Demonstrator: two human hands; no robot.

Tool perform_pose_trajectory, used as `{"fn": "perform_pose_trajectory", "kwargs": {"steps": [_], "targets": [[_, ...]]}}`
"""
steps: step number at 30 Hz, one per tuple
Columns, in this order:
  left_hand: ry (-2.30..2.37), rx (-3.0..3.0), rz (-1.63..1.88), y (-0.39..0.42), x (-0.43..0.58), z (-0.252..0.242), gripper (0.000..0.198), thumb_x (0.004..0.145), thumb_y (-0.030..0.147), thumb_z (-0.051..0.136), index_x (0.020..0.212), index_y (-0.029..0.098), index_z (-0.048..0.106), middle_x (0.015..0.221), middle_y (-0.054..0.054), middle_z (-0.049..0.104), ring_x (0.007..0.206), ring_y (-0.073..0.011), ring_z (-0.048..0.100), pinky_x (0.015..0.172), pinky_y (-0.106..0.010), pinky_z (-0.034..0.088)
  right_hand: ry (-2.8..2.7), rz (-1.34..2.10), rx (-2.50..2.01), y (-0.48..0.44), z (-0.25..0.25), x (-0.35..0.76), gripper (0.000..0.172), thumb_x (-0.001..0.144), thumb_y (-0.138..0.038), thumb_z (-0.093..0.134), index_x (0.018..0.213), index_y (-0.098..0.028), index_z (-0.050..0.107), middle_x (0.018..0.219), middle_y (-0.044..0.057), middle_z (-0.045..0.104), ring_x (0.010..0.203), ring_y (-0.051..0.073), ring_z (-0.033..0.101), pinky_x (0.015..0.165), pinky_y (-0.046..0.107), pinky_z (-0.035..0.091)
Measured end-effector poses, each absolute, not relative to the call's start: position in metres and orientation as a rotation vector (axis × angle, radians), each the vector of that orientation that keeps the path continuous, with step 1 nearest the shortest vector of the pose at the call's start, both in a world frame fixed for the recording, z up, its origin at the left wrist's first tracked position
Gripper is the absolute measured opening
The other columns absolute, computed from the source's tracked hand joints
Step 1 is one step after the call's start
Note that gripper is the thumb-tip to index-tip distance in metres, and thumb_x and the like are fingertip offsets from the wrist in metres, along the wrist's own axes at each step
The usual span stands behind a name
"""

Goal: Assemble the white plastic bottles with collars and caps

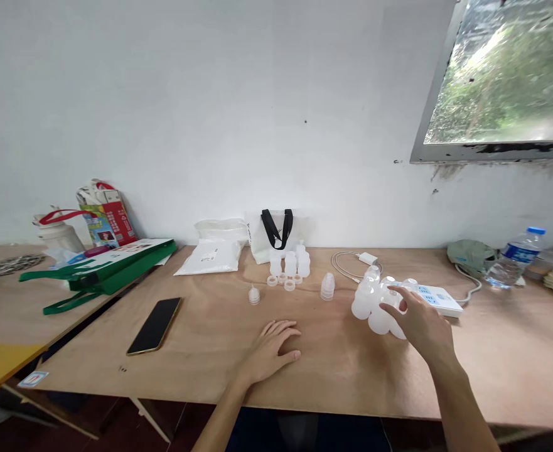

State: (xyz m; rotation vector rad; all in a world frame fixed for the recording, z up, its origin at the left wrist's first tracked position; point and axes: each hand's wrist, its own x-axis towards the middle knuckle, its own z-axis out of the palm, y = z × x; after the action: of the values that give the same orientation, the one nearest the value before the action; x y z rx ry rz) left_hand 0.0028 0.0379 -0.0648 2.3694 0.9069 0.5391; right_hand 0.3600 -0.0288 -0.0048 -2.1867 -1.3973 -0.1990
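Observation:
My left hand [270,353] lies palm down on the wooden table, fingers stretched out, with nothing in it. My right hand [420,320] is at a close group of translucent white plastic bottles [361,305] with clear domed tops. Its thumb and index finger curl around the upper part of one bottle at the group's right side; the other fingers are partly hidden. Between the hands stands a stack of clear domed caps [327,287]. Beyond my left hand are a small stack of clear nipple-like pieces [254,295], several white rings [289,285] and several white bottles [290,263] standing together.
A black phone [154,326] lies at left, near a green bag [116,270]. At the back are a white plastic package [214,251] and a white bag with black handles [257,242]. A power strip [439,300] and water bottle [514,258] are at right.

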Motion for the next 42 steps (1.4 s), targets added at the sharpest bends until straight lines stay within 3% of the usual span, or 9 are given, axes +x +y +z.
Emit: {"fn": "perform_pose_trajectory", "kwargs": {"steps": [13, 17, 23, 29, 31, 34, 37, 42], "targets": [[0.911, 2.365, 0.531, 0.036, 0.003, -0.063, 0.036, 0.093, 0.042, 0.067, 0.128, 0.031, 0.064, 0.148, -0.004, 0.055, 0.141, -0.0259, 0.044, 0.121, -0.046, 0.027, -1.323, -0.138, -2.344, -0.027, -0.002, 0.364, 0.049, 0.092, -0.048, 0.047, 0.136, -0.033, 0.060, 0.090, 0.006, 0.076, 0.072, 0.030, 0.068, 0.058, 0.037, 0.042], [0.906, 2.370, 0.549, 0.037, 0.003, -0.065, 0.037, 0.093, 0.042, 0.067, 0.128, 0.031, 0.064, 0.148, -0.004, 0.055, 0.140, -0.0260, 0.045, 0.122, -0.046, 0.027, -1.287, -0.088, -2.355, -0.028, -0.004, 0.374, 0.048, 0.092, -0.050, 0.047, 0.136, -0.034, 0.060, 0.093, 0.006, 0.077, 0.069, 0.029, 0.068, 0.059, 0.038, 0.043], [0.910, 2.398, 0.532, 0.036, 0.002, -0.064, 0.038, 0.094, 0.045, 0.066, 0.129, 0.031, 0.063, 0.149, -0.004, 0.055, 0.140, -0.0261, 0.045, 0.121, -0.045, 0.029, -1.320, -0.198, -2.213, -0.031, -0.005, 0.376, 0.057, 0.092, -0.059, 0.047, 0.141, -0.031, 0.053, 0.081, 0.004, 0.073, 0.064, 0.027, 0.067, 0.053, 0.033, 0.038], [1.033, 2.484, 0.534, 0.034, 0.006, -0.070, 0.042, 0.101, 0.053, 0.052, 0.136, 0.031, 0.057, 0.155, -0.003, 0.048, 0.144, -0.0250, 0.041, 0.123, -0.047, 0.028, -1.604, -0.064, -1.900, -0.026, -0.004, 0.326, 0.045, 0.097, -0.057, 0.044, 0.122, -0.029, 0.067, 0.075, 0.001, 0.070, 0.063, 0.021, 0.066, 0.061, 0.031, 0.047], [1.094, 2.519, 0.538, 0.034, 0.007, -0.072, 0.045, 0.103, 0.054, 0.046, 0.140, 0.030, 0.053, 0.157, -0.004, 0.046, 0.146, -0.0256, 0.039, 0.125, -0.050, 0.025, -1.747, 0.007, -1.852, -0.020, -0.015, 0.299, 0.040, 0.100, -0.050, 0.041, 0.121, -0.028, 0.068, 0.087, 0.003, 0.074, 0.073, 0.022, 0.069, 0.067, 0.033, 0.051], [1.133, 2.557, 0.527, 0.032, 0.009, -0.073, 0.047, 0.104, 0.055, 0.043, 0.142, 0.029, 0.051, 0.157, -0.005, 0.046, 0.146, -0.0256, 0.039, 0.124, -0.052, 0.027, -1.972, 0.046, -1.693, -0.010, -0.042, 0.259, 0.038, 0.102, -0.039, 0.042, 0.127, -0.025, 0.066, 0.126, 0.009, 0.071, 0.108, 0.027, 0.069, 0.088, 0.039, 0.055], [1.124, 2.593, 0.537, 0.032, 0.009, -0.073, 0.047, 0.104, 0.054, 0.043, 0.143, 0.029, 0.051, 0.156, -0.005, 0.047, 0.145, -0.0248, 0.041, 0.123, -0.050, 0.029, -2.197, 0.085, -1.543, -0.003, -0.073, 0.233, 0.041, 0.100, -0.034, 0.048, 0.139, -0.025, 0.060, 0.144, 0.008, 0.061, 0.131, 0.027, 0.058, 0.108, 0.044, 0.047], [1.132, 2.618, 0.579, 0.035, 0.009, -0.080, 0.047, 0.104, 0.053, 0.045, 0.142, 0.026, 0.051, 0.156, -0.006, 0.048, 0.145, -0.0245, 0.041, 0.123, -0.049, 0.029, -2.327, 0.064, -1.541, -0.001, -0.100, 0.217, 0.047, 0.105, -0.031, 0.038, 0.149, -0.022, 0.050, 0.155, 0.008, 0.050, 0.144, 0.028, 0.045, 0.119, 0.056, 0.034]]}}
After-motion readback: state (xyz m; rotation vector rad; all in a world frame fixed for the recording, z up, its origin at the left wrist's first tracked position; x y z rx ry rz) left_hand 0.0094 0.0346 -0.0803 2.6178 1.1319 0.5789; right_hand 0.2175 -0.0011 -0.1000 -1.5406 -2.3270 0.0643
